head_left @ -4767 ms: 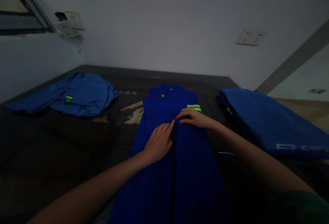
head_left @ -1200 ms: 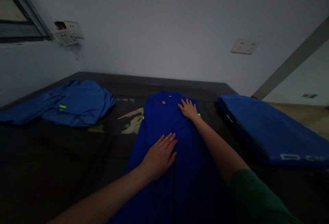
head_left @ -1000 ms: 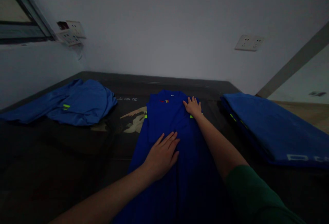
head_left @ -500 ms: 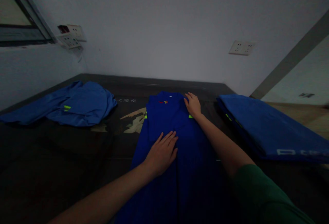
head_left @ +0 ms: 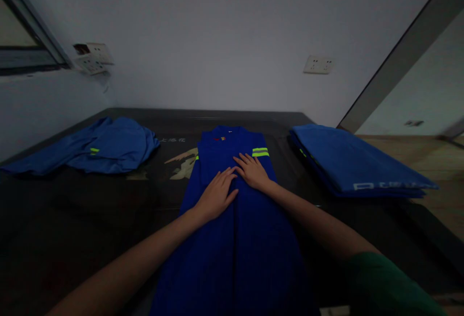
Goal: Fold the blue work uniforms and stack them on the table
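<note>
A bright blue work uniform (head_left: 217, 149) lies flat in front of me, its collar at the far end and its lower part running toward me. It has a small chest logo and yellow-green stripes at both sides. My left hand (head_left: 216, 195) rests flat on its middle, fingers stretched out. My right hand (head_left: 252, 171) lies palm down on it too, fingers spread, the fingertips of the two hands meeting near the centre line. Neither hand grips the cloth. The near end of the uniform fades into shadow.
The uniform lies on a dark surface (head_left: 170, 125) with a printed pattern. A crumpled blue garment (head_left: 119, 147) is at the left, a folded blue stack (head_left: 348, 156) at the right. Behind stands a wall with sockets (head_left: 319, 64).
My right hand has moved from the uniform's far right shoulder inward and nearer to me, uncovering the right stripe. My left hand has slid slightly forward. The view has shifted a little.
</note>
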{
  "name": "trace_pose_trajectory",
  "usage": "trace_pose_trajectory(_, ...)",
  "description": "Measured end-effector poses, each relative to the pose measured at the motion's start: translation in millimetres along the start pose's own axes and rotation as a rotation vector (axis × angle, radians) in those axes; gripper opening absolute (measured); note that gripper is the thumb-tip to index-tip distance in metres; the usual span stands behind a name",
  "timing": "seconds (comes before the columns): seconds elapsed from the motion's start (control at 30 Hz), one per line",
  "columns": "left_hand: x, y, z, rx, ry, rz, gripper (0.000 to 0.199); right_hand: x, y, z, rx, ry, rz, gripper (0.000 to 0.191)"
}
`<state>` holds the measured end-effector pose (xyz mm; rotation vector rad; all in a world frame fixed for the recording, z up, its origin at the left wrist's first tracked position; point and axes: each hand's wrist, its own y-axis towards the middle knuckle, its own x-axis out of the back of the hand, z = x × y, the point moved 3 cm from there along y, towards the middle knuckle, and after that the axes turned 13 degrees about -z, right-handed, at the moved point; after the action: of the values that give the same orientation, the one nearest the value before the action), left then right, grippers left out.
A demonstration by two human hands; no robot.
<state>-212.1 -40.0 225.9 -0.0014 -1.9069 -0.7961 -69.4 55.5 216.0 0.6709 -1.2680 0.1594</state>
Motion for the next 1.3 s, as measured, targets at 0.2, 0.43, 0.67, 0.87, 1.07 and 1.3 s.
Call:
trace_pose_trajectory(0.2,30.4,-10,-18,-0.015,-0.028,0.019,0.034,11,2,0,-0.017,0.129,-0.070,0.048)
trace_pose_trajectory(0.43,82.1,-95,-76,0.068,-0.166,0.052,0.031,89,-90,15,-0.031,0.623,-0.103,0.032)
trace_pose_trajectory(0.67,63.2,-138,-100,0.060,-0.088,0.127,0.043,149,-278,15,-0.485,1.059,0.507,0.047)
trace_pose_trajectory(0.87,58.9,-136,-98,0.172,-0.079,0.062,0.043,77,-364,14,-0.774,0.948,0.141,0.057)
trace_pose_trajectory(1.07,55.8,-127,-107,0.255,-0.032,0.059,0.021,40,-341,62,-0.865,1.088,-0.093,0.064)
trace_pose_trajectory(1.3,51.7,-127,-114,0.330,0.006,0.020,0.014,45,-335,63,-0.921,1.157,-0.167,0.051)
